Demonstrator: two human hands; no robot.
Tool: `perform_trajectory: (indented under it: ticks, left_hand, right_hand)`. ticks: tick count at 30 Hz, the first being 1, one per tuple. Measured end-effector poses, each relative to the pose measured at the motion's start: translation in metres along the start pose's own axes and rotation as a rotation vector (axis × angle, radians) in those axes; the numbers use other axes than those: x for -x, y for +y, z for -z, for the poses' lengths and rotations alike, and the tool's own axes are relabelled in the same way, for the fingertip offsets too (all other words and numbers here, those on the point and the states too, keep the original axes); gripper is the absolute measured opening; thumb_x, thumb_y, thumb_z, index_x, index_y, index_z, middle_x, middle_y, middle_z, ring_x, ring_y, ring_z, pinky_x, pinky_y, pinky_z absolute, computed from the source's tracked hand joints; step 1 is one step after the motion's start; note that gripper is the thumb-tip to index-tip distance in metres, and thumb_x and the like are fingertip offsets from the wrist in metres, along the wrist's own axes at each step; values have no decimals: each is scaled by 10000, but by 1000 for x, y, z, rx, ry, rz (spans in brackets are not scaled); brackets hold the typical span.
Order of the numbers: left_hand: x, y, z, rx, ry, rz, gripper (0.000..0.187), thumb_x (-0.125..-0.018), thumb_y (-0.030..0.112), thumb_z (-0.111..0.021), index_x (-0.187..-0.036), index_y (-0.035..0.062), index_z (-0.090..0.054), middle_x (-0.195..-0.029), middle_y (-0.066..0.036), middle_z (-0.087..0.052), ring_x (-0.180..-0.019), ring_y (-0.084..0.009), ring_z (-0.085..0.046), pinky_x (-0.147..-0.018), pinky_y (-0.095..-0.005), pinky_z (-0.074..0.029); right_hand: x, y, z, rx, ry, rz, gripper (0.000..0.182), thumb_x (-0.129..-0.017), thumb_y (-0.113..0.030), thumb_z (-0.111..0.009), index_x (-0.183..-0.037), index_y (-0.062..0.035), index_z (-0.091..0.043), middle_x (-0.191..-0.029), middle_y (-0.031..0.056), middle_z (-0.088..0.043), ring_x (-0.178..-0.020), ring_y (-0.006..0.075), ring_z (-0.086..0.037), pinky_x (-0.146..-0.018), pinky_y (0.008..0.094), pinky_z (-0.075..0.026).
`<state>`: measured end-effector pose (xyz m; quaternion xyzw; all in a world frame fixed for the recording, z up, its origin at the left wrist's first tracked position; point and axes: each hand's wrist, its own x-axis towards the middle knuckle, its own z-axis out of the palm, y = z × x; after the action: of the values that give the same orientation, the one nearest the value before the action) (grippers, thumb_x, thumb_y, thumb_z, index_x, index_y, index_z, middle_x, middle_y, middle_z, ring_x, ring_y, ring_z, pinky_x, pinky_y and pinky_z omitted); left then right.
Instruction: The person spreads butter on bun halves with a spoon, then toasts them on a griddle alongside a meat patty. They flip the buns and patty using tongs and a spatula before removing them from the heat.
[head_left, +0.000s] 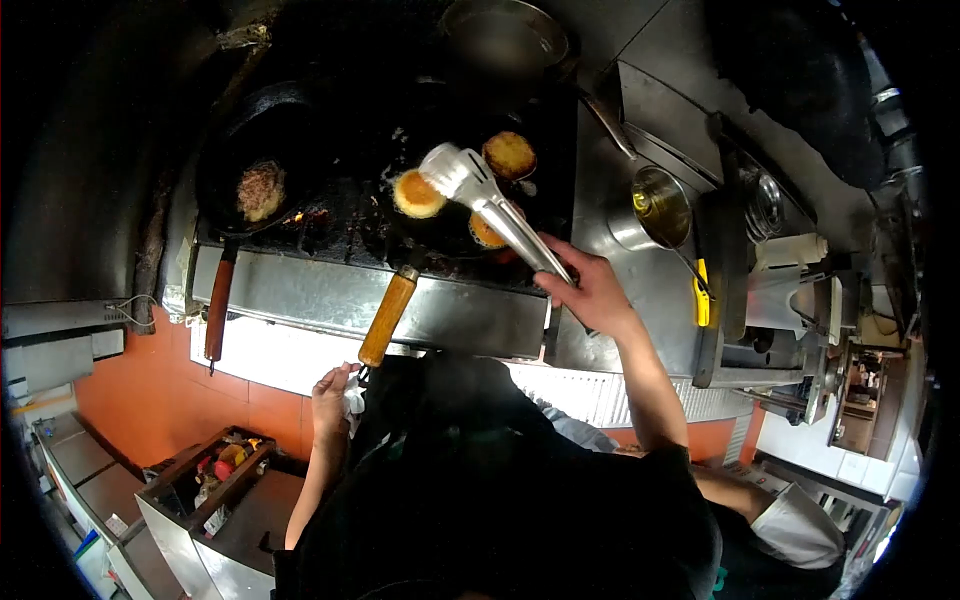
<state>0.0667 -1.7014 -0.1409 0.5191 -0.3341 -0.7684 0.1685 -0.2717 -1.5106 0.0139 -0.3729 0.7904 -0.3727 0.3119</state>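
My right hand (590, 290) grips metal tongs (500, 215), their broad tips over a browned bun half (418, 196) in a dark frying pan (440, 240). A second browned round (510, 156) and a third (488, 232), partly hidden by the tongs, lie in the same area. The pan's wooden handle (388, 320) points towards me. My left hand (330, 395) has its fingers curled together right by the metal loop at that handle's end, beside a bit of white cloth (353, 400); I cannot tell what the fingers hold.
On the left burner, a black pan (228, 225) with a reddish-brown handle holds a meat patty (261, 190). Another pan (505, 35) stands at the back. A metal pot (650, 208) of yellow liquid sits right, near a yellow-handled tool (703, 292). Another person's arm (735, 492) is at lower right.
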Motion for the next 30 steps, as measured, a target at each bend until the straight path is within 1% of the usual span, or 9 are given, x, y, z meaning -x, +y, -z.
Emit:
perform_trajectory:
  ticks: [1, 3, 9, 18, 20, 24, 26, 28, 30]
  left_hand:
    - [9, 12, -11, -31, 33, 39, 160, -826, 180, -669, -807, 25, -636, -859, -71, -662, -694, -97, -559, -629, -240, -454]
    - [6, 8, -6, -18, 28, 19, 160, -827, 179, -667, -803, 25, -634, -864, -70, -662, -694, -97, -560, -628, -239, -454]
    - [2, 0, 9, -17, 27, -2, 169, -828, 182, -663, -808, 16, -636, -871, -81, -662, -680, -105, -565, -626, -238, -453]
    - [14, 6, 14, -15, -3, 55, 229, -833, 196, -654, -874, -29, -651, -819, -73, -657, -635, -115, -564, -616, -240, -440]
    - [9, 9, 14, -98, 48, -177, 231, -847, 188, -637, -882, -40, -649, -761, -64, -649, -626, -104, -551, -619, -245, -436]
    - [4, 37, 5, -383, 89, -568, 202, -845, 188, -643, -814, -11, -655, -666, -15, -605, -579, -65, -499, -571, -226, -412]
    - [24, 81, -18, -506, 117, -553, 220, -824, 209, -669, -800, -8, -647, -621, 1, -565, -487, -45, -443, -464, -217, -379]
    - [28, 103, -36, -360, 98, -560, 226, -805, 207, -687, -822, -14, -642, -590, 7, -538, -390, -29, -366, -336, -186, -268]
    - [25, 121, -53, -450, 45, -632, 205, -810, 194, -680, -841, -6, -652, -607, 3, -560, -432, -48, -424, -385, -197, -331]
  right_hand:
    - [-2, -4, -4, -2, 4, 2, 471, -885, -256, -556, -1281, -32, -432, -893, 166, -607, -545, 209, -594, -491, 309, -477]
    - [-7, -10, -8, 732, 167, 346, 534, -860, -296, -576, -1311, -75, -394, -940, 212, -593, -637, 306, -616, -599, 384, -498]
    - [-33, -19, -21, 1050, -45, 58, 611, -847, -318, -571, -1345, -58, -331, -948, 257, -574, -797, 371, -602, -673, 418, -491]
    - [-11, -62, -10, 569, 5, -42, 539, -855, -370, -553, -1239, -3, -461, -976, 224, -616, -882, 388, -590, -782, 417, -461]
    - [2, -61, -5, 583, 97, 42, 539, -851, -367, -559, -1249, -16, -460, -962, 228, -620, -877, 385, -591, -777, 424, -458]
    - [18, -77, 8, 713, 79, -71, 532, -835, -301, -601, -1272, -39, -448, -964, 227, -619, -888, 382, -590, -784, 422, -459]
    - [39, -60, 18, 876, 23, -69, 547, -824, -285, -616, -1276, -30, -442, -971, 237, -612, -870, 371, -594, -769, 413, -465]
    - [57, -60, 24, 906, 38, -66, 572, -813, -289, -626, -1286, -35, -430, -960, 235, -609, -845, 371, -590, -751, 413, -466]
    - [65, -55, 27, 966, -21, -190, 587, -800, -294, -638, -1283, -35, -430, -944, 233, -605, -838, 382, -586, -750, 421, -465]
